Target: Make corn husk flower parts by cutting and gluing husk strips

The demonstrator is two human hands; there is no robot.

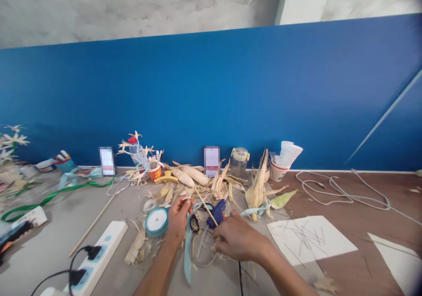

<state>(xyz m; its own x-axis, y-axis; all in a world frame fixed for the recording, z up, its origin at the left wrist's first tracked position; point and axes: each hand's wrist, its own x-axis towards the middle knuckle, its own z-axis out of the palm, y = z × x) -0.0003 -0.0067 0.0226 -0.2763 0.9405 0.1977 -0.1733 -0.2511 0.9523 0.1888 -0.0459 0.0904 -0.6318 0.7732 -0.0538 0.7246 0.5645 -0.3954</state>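
My left hand (179, 219) is closed in a pinch near the middle of the table. From its fingertips a light blue ribbon (187, 256) runs down, and a small pale piece shows at the fingers, too small to name. My right hand (239, 236) is curled, its fingers around the lower end of a thin wooden stick (206, 206) that slants up to the left. Just beyond it lies a dark blue glue gun (216, 214), partly hidden. Black-handled scissors (194, 223) lie between the hands. Beside my left hand is a ribbon spool (156, 221).
Dried corn husks (189, 175) are heaped behind the hands. A power strip (100, 258) stands at left, white paper (310, 239) with thin dark sticks at right. Along the blue partition (211, 89) are a lidded jar (239, 162), a paper cup (279, 171) and a phone (211, 160).
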